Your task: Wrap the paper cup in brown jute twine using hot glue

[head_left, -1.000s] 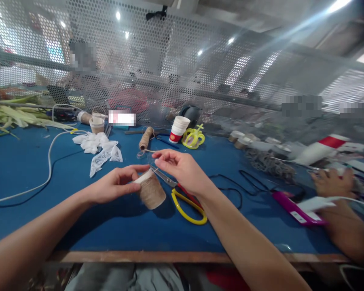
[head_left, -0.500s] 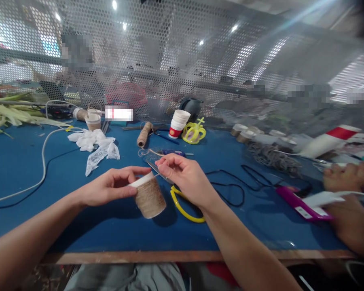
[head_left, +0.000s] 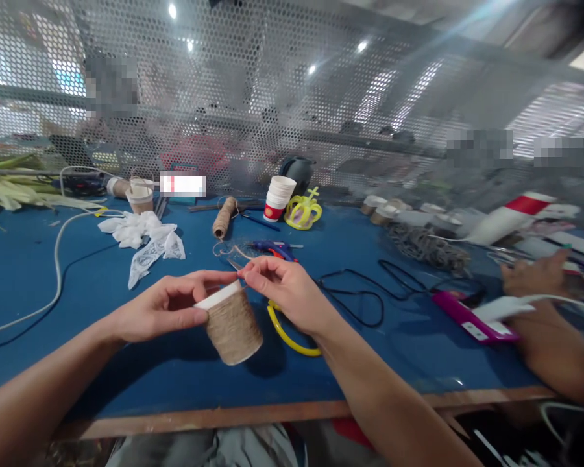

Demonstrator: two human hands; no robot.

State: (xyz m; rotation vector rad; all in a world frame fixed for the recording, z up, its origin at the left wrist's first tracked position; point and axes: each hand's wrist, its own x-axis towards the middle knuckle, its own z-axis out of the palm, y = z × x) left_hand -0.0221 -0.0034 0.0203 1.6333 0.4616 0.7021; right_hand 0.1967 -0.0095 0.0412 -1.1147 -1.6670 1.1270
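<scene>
In the head view, the person's left hand (head_left: 163, 308) grips a paper cup with a white rim and a wrapping of brown twine (head_left: 233, 327), pinching it at the rim with the thumb on the near side and the fingers stretched along the far side. The cup is tilted, above the blue-covered worktop (head_left: 165, 383) near its front edge. The right hand (head_left: 285, 288) is just beside the rim, its thumb and fingertips pressed together; what lies between them is too small to tell. Under the right hand, partly hidden, are scissors with yellow handles (head_left: 292, 340).

Beyond the hands lie a blue glue gun (head_left: 275, 246) and a roll of brown twine (head_left: 224, 218). Farther back, a stack of white paper cups with a red band (head_left: 279, 198) stands next to a yellow openwork crown (head_left: 302, 211). To the left, a crumpled white lace cloth (head_left: 143, 240) lies in front of 1 more twine-wrapped cup (head_left: 140, 200).

To the right, a black cord (head_left: 353, 308) curves toward a magenta power strip (head_left: 472, 318), and a tangle of grey cord (head_left: 425, 246) lies behind it. A co-worker's hand (head_left: 535, 279) is at the far right, blurred.
</scene>
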